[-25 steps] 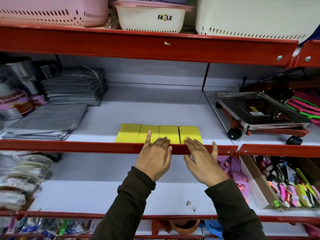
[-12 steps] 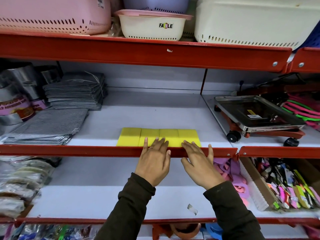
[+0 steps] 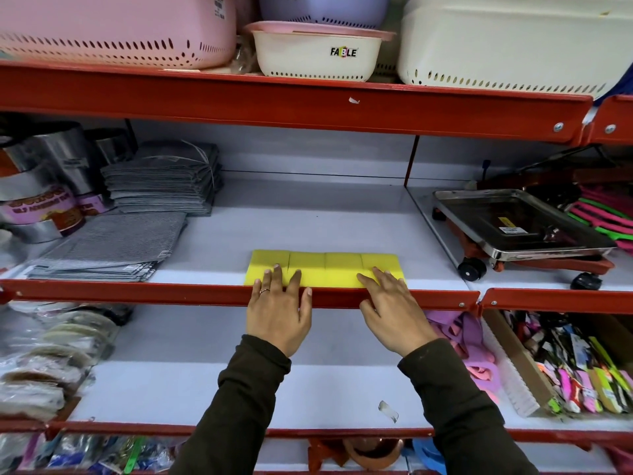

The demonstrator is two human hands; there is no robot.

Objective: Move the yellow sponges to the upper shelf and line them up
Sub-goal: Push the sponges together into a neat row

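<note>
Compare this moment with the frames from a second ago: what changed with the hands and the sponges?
The four yellow sponges closed from a slightly gapped row into a tight one at the shelf's red front lip. The left hand and right hand flattened, fingers spread over the sponges. Nothing was picked up. The grey cloths and steel tray stayed put.

- We read "FABLE" in black letters on the cream basket (image 3: 317,53) with a pink rim.
- We cannot read the blurred print on the purple tape-roll label (image 3: 41,205).
</note>
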